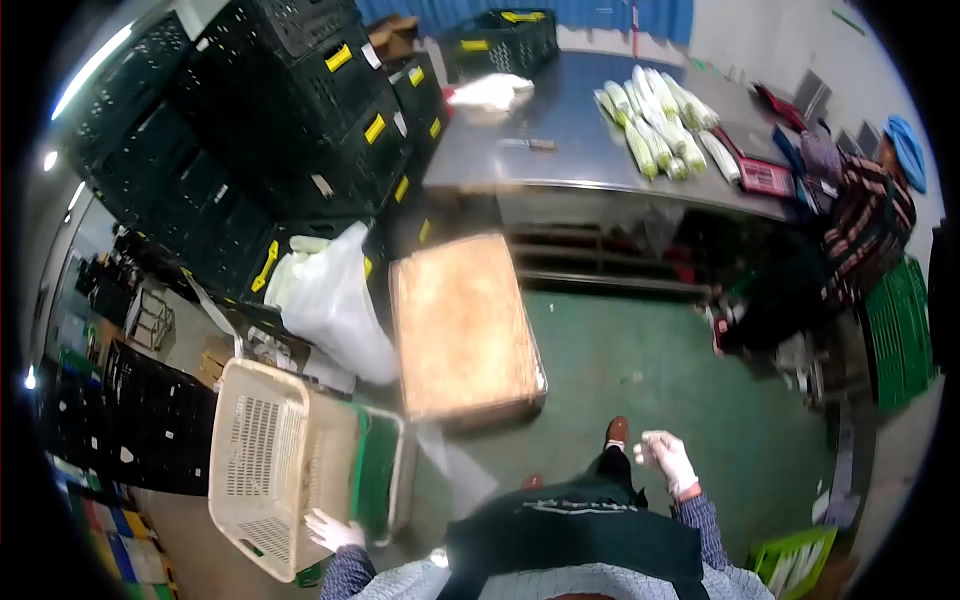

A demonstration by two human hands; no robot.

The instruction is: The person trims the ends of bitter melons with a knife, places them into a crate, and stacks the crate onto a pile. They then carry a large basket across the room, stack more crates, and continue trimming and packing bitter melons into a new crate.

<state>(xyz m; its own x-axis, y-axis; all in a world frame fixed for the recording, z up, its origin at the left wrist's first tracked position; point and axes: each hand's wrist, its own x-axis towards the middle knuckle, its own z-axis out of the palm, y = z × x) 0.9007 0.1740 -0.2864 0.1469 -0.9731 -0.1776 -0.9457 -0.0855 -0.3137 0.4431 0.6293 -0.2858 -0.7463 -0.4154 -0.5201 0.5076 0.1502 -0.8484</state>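
Note:
My left hand [333, 530], in a white glove, lies against the side of a cream plastic basket [315, 470] at the lower left, its fingers spread. The basket is tipped on its side and a green crate [375, 470] stands right beside it. My right hand [668, 458], also gloved, hangs over the green floor to the right of my body, fingers curled, and I cannot make out anything in it. A large cardboard box [465, 325] stands on the floor ahead of me.
Black crates [290, 110] are stacked at the left, with a plastic bag [340, 300] of pale vegetables below. A steel table [570, 110] bears wrapped vegetables [655, 120] and a knife [530, 144]. Another person [865, 215] is at the right. A green basket [795, 560] stands lower right.

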